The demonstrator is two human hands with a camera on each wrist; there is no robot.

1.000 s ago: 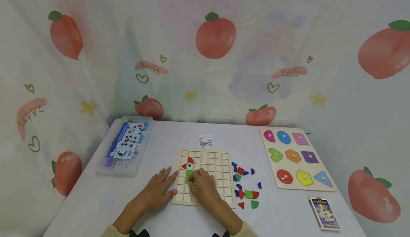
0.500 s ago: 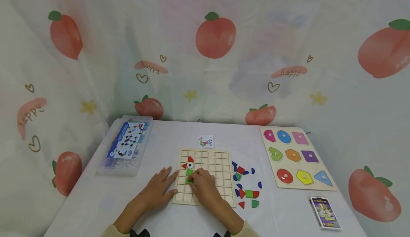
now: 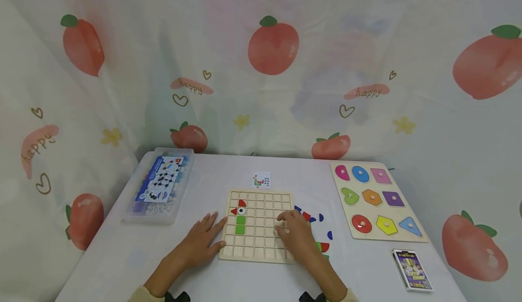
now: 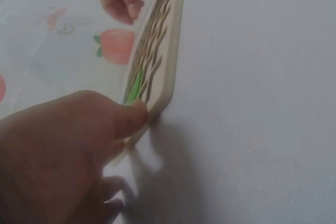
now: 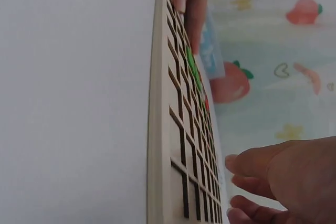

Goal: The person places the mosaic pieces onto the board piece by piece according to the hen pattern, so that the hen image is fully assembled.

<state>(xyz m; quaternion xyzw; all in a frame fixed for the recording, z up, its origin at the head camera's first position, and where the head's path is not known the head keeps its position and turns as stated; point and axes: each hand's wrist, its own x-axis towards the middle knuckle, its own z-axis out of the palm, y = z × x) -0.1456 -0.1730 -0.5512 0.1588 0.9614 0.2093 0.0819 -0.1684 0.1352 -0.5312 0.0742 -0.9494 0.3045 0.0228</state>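
A wooden grid board (image 3: 261, 242) lies in the middle of the table in the head view. Two green squares (image 3: 240, 225) sit one below the other in its left part. Above them are a round eye piece (image 3: 241, 211), a red triangle (image 3: 234, 211) and a red quarter-round piece (image 3: 242, 203). My left hand (image 3: 199, 242) rests along the board's left edge with fingers spread, its thumb (image 4: 131, 120) at the rim. Over the board's right side hovers my right hand (image 3: 297, 236), its fingers loosely bent and nothing between them.
Loose blue, red and green pieces (image 3: 324, 247) lie right of the board, partly hidden by my right hand. A picture card (image 3: 261, 180) lies behind the board. Farther out are a plastic case (image 3: 161, 186), a shape puzzle (image 3: 381, 234) and a card box (image 3: 413, 270).
My right hand has left the lower green square and moved right, across the board toward the loose pieces. The green square stays in its cell, and the left hand keeps its place.
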